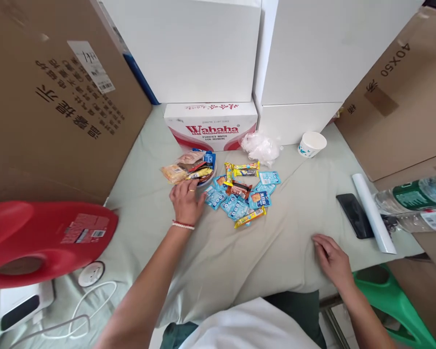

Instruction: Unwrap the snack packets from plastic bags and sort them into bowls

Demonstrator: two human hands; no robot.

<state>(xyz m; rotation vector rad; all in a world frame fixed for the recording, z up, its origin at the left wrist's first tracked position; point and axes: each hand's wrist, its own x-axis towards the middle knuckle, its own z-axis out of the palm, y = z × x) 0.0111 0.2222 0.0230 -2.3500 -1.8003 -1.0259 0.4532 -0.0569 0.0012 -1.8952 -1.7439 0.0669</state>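
My left hand (pixel 186 201) is at the near side of a small bowl (pixel 215 170) heaped with wrapped snacks. Its fingers reach to the packets and its thumb stands apart; no held item shows. In the bowl lie a blue packet (pixel 209 159), an orange-tan packet (pixel 174 173) and a yellow one (pixel 199 174). Beside it, several light-blue sachets (pixel 236 207), yellow-wrapped bars (pixel 250 217) and a brown packet (pixel 239 189) are spread on the cloth. My right hand (pixel 330 257) rests loosely on the cloth near the front edge, holding nothing visible.
Behind stand a Wahaha carton (pixel 210 128), a crumpled clear plastic bag (pixel 260 148) and a paper cup (pixel 311 144). On the right lie a black phone (pixel 354 215), a white roll (pixel 374 213) and plastic bottles (pixel 414 196). A red jug (pixel 51 242) lies left, near cables (pixel 76 310).
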